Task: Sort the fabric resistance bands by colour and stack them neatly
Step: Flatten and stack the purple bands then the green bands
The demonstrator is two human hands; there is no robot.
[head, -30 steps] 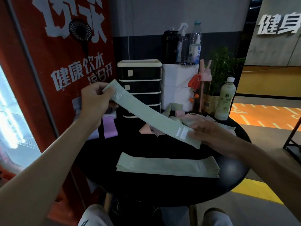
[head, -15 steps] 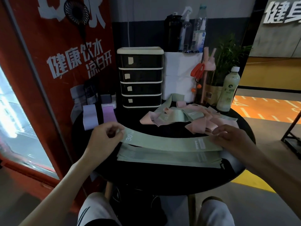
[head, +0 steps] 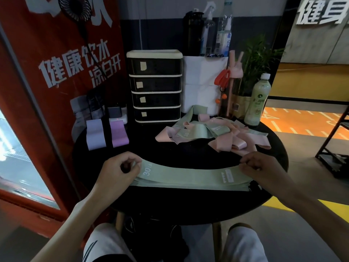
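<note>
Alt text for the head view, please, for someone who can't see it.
The left hand and right hand pinch the ends of a green band marked 30 LB, flat on a green stack on the black table. Behind lie a jumbled pink and green pile and two purple bands.

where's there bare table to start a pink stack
Bare table runs as a strip between the green stack and the mixed pile, widest in front of the drawer unit. The near rim is also free. Back right is crowded by the pile and a bottle.
</note>
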